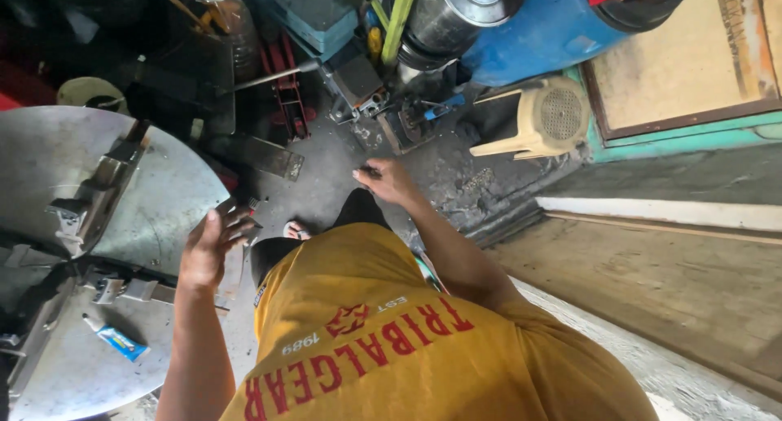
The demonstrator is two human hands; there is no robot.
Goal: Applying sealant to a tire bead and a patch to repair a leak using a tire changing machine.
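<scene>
Head view, looking straight down past a yellow T-shirt with red print [391,348]. Left hand [208,246] at centre left, fingers spread, over the edge of a round grey metal plate [163,185] filling the left of frame; no grip visible. Right hand [383,179] at centre, fingers curled, possibly pinching something small, can't tell what. Small white-and-blue tube [116,337] lies on a lower metal sheet, lower left. Blue plastic drum [546,30] top centre-right, beige plastic stool [542,116] lying just below it. Red jack [287,87] upper centre-left on dirty concrete floor [342,156].
</scene>
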